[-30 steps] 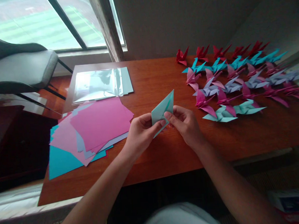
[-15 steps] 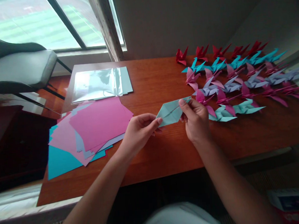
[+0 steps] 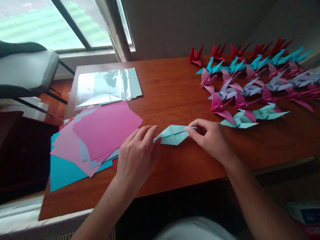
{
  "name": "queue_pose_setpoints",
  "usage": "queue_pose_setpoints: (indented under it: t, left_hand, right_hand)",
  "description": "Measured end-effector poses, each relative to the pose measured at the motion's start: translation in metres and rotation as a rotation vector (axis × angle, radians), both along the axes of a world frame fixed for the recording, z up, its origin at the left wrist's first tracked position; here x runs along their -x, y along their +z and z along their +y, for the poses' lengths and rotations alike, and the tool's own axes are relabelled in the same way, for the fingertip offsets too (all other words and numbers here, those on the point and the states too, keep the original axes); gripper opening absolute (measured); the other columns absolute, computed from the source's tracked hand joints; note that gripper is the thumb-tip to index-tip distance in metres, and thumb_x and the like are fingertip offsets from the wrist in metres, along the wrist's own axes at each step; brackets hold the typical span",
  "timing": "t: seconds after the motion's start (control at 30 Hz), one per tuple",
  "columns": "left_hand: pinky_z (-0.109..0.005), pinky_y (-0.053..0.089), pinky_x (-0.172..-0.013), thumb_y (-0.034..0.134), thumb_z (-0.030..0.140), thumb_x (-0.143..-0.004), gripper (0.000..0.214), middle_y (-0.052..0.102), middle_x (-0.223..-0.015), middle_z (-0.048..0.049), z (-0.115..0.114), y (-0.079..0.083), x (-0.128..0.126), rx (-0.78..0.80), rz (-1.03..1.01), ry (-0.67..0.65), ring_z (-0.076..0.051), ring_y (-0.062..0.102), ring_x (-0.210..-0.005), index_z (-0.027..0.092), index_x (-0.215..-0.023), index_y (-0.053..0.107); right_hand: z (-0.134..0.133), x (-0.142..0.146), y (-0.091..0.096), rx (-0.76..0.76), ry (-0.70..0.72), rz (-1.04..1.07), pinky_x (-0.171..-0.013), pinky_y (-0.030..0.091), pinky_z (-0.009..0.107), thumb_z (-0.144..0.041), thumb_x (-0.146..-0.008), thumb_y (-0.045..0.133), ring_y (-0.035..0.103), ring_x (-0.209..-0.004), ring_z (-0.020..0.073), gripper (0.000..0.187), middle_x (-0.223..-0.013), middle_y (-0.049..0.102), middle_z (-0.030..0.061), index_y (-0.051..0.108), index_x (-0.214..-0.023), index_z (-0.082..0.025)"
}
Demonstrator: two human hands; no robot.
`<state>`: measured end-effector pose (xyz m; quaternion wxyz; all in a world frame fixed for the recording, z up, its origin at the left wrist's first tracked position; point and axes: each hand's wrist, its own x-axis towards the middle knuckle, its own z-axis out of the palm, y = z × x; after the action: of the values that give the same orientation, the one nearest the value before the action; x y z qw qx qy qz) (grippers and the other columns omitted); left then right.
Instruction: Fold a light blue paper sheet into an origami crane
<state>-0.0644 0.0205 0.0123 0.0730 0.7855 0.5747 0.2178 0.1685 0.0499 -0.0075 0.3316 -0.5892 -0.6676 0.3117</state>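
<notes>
Green paper diamond (image 3: pixel 174 136) was between right hand (image 3: pixel 213 139), fingers pinched tight on its right tip, and left hand (image 3: pixel 136 151), fingers loosely bent by left tip; could not tell if holding. Wooden counter (image 3: pixel 170 174) was under fingers. Pink paper (image 3: pixel 107 127) sat left of left fingers.

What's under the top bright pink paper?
Paler pink sheets, lavender sheets, blue paper and red paper poke out under the bright pink paper. Whatever's completely covered can't be seen.
</notes>
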Motion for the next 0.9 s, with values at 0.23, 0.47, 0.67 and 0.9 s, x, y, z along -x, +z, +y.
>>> queue_pose_setpoints:
  t: [0.23,0.47,0.67,0.9]
  left_hand:
    - [-0.048,0.04,-0.117,0.046,0.028,-0.101,0.049,0.048,-0.153,-0.0209,-0.032,-0.008,-0.03,-0.08,0.262,-0.327,-0.033,0.046,-0.143,0.001,-0.142,0.053]
    - [-0.045,0.04,-0.119,0.045,0.042,-0.101,0.062,0.036,-0.16,-0.0185,-0.035,-0.022,-0.03,0.049,0.333,-0.328,-0.034,0.041,-0.146,0.001,-0.149,0.046]
    - [-0.044,0.045,-0.115,0.043,0.035,-0.103,0.054,0.046,-0.154,-0.0214,-0.031,-0.019,-0.028,-0.053,0.358,-0.369,-0.034,0.048,-0.141,-0.002,-0.142,0.052]
    - [-0.04,0.054,-0.105,0.047,0.021,-0.102,0.036,0.063,-0.14,-0.0154,-0.018,-0.016,-0.02,-0.154,0.27,-0.405,-0.029,0.062,-0.128,0.006,-0.128,0.066]
  right_hand:
    - [-0.003,0.001,-0.002,-0.158,0.025,-0.212,-0.059,0.043,0.029,-0.023,-0.088,0.062,0.06,-0.058,0.0156,0.015,-0.067,0.068,0.0003,0.064,-0.074,-0.021]
    - [-0.008,0.001,0.002,-0.43,0.079,-0.354,-0.087,0.054,0.043,-0.016,-0.092,0.059,0.065,-0.098,0.0276,0.02,-0.106,0.07,0.013,0.068,-0.109,-0.019]
    - [-0.013,0.0,-0.003,-0.487,0.492,-0.284,-0.098,0.056,0.045,-0.006,-0.095,0.051,0.064,-0.112,0.0259,0.034,-0.116,0.072,0.0114,0.068,-0.12,-0.022]
    - [-0.01,-0.011,-0.007,-0.532,0.538,-0.33,-0.096,0.058,0.043,-0.008,-0.095,0.057,0.067,-0.109,0.026,0.024,-0.114,0.074,0.0143,0.07,-0.113,-0.014]
